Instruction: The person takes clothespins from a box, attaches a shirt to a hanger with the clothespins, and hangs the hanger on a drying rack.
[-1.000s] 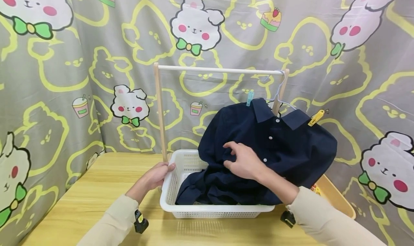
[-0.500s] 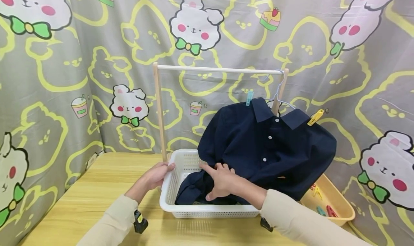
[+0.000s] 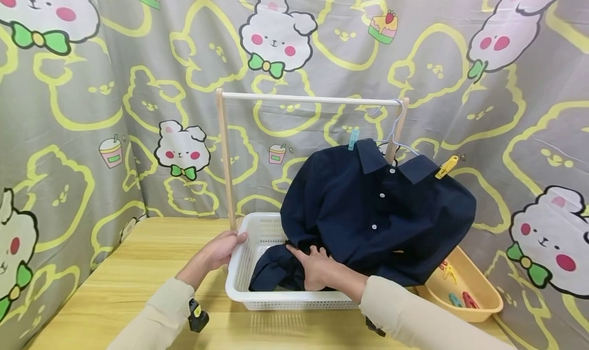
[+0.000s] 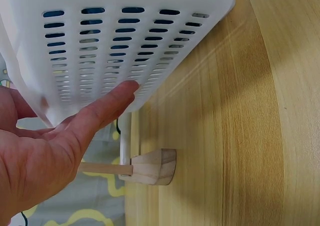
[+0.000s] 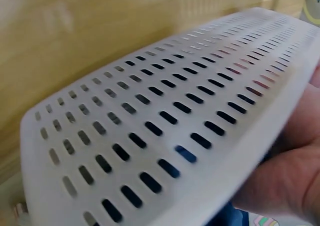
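Observation:
A navy button-up shirt (image 3: 342,196) hangs from a pale wire hanger (image 3: 394,130). A blue clothespin (image 3: 353,139) and a yellow clothespin (image 3: 447,167) sit at its shoulders. Below, dark navy cloth (image 3: 271,269) lies bunched in a white slotted plastic basket (image 3: 235,281). My left hand (image 3: 224,249) grips the basket's left rim, thumb over the top; in the left wrist view a finger (image 4: 107,105) lies along the outer wall. My right hand (image 3: 317,270) reaches over the front rim onto the cloth, index finger straight, its thumb hidden in the head view.
The hanger hooks on the right end of a wooden rack's white rail (image 3: 303,98). At the right, partly behind the shirt, stands a yellow-orange tray (image 3: 488,288) with several coloured clothespins (image 3: 469,300). A patterned curtain (image 3: 175,73) surrounds the wooden table (image 3: 152,278).
My right hand has moved left and down from in front of the shirt onto the cloth in the basket. The tray's clothespins have come into view. My left hand keeps its grip on the rim.

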Demonstrator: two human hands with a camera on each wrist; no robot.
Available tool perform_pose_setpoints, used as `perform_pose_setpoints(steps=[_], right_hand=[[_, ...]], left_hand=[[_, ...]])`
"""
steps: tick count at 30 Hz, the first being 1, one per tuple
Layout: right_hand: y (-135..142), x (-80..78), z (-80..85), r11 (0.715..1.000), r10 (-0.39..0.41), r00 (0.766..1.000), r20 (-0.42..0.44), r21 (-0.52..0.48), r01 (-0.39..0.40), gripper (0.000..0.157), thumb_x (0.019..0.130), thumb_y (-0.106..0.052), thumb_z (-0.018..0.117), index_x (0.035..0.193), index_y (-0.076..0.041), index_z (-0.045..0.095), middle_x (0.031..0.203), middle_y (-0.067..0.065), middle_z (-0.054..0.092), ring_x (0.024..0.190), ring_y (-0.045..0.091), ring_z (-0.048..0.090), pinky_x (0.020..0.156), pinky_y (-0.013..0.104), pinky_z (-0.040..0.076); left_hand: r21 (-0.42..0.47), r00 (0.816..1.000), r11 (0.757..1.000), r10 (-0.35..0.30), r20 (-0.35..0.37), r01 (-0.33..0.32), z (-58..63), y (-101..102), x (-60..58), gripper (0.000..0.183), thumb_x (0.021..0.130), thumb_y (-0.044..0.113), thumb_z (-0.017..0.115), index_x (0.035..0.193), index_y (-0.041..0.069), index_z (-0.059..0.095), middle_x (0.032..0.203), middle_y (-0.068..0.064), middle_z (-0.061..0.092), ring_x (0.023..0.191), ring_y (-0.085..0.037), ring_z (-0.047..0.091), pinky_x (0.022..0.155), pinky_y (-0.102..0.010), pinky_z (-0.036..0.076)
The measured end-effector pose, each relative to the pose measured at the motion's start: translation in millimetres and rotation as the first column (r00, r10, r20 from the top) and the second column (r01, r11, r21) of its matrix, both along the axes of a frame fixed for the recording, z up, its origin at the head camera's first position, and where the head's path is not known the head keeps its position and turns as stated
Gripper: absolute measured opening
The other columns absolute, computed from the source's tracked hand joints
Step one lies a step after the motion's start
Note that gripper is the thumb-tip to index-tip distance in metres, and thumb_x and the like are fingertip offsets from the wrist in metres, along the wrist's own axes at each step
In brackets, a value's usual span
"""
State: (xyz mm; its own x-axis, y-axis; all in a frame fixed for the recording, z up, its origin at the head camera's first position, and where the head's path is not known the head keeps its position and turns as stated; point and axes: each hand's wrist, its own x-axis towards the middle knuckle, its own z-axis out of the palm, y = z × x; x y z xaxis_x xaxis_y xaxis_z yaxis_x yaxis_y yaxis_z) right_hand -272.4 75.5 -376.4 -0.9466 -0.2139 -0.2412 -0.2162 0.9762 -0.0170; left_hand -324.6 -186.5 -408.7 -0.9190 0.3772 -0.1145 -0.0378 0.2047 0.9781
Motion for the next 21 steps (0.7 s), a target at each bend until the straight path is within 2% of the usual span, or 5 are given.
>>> perform_pose_setpoints(steps=[6, 9, 14, 16, 21], right_hand=[[0.7, -5.3, -8.3, 1.0, -0.011, 0.999, 0.031, 0.009, 0.01, 0.096, 0.087, -0.015, 0.076, 0.157, -0.049, 0.021, 0.148, 0.01, 0.045, 0.126, 0.029, 0.048, 0.095, 0.041, 0.046], [3.2, -7.3, -9.7, 1.0, 0.002, 0.999, 0.041, 0.0, -0.002, 0.085, 0.087, -0.018, 0.076, 0.156, -0.038, 0.031, 0.15, 0.01, 0.044, 0.135, 0.031, 0.045, 0.097, 0.043, 0.047], [7.9, -11.0, -13.7, 0.999, 0.024, 0.999, 0.041, -0.022, -0.023, 0.067, 0.082, -0.016, 0.079, 0.142, -0.022, 0.047, 0.145, 0.011, 0.049, 0.134, 0.029, 0.048, 0.097, 0.041, 0.048], [9.4, -11.9, -14.9, 0.999, 0.032, 0.999, 0.039, -0.025, -0.031, 0.066, 0.081, -0.015, 0.079, 0.139, -0.02, 0.048, 0.145, 0.012, 0.05, 0.133, 0.029, 0.05, 0.097, 0.039, 0.048], [12.9, -10.3, -18.3, 0.994, 0.064, 0.998, 0.024, -0.087, -0.062, 0.072, 0.082, -0.012, 0.079, 0.147, -0.016, 0.048, 0.15, 0.016, 0.049, 0.139, 0.03, 0.048, 0.105, 0.039, 0.047]], left_hand=[[0.005, 1.0, 1.0, 0.0, 0.003, 0.0, 1.3, -0.1, 0.8, 0.05, 0.11, 0.017, 0.028, 0.142, -0.021, 0.035, 0.135, -0.04, 0.051, 0.125, -0.044, 0.057, 0.099, -0.053, 0.052], [0.003, 1.0, 1.0, -0.002, -0.004, 0.002, 1.5, 0.0, 1.4, 0.05, 0.11, 0.017, 0.028, 0.142, -0.021, 0.034, 0.135, -0.04, 0.051, 0.125, -0.045, 0.057, 0.099, -0.053, 0.052], [0.002, 1.0, 1.0, -0.022, -0.007, 0.022, 0.9, 0.1, 2.1, 0.05, 0.111, 0.017, 0.027, 0.143, -0.02, 0.033, 0.135, -0.04, 0.051, 0.126, -0.046, 0.056, 0.099, -0.055, 0.052], [0.003, 1.0, 1.0, -0.029, -0.007, 0.029, 1.0, 0.2, 2.4, 0.05, 0.111, 0.017, 0.027, 0.143, -0.02, 0.033, 0.136, -0.04, 0.051, 0.126, -0.047, 0.056, 0.099, -0.055, 0.052], [-0.002, 0.999, 0.999, -0.034, -0.01, 0.034, 2.8, -0.3, 2.8, 0.05, 0.111, 0.018, 0.027, 0.143, -0.02, 0.034, 0.135, -0.039, 0.052, 0.126, -0.048, 0.056, 0.099, -0.055, 0.052]])
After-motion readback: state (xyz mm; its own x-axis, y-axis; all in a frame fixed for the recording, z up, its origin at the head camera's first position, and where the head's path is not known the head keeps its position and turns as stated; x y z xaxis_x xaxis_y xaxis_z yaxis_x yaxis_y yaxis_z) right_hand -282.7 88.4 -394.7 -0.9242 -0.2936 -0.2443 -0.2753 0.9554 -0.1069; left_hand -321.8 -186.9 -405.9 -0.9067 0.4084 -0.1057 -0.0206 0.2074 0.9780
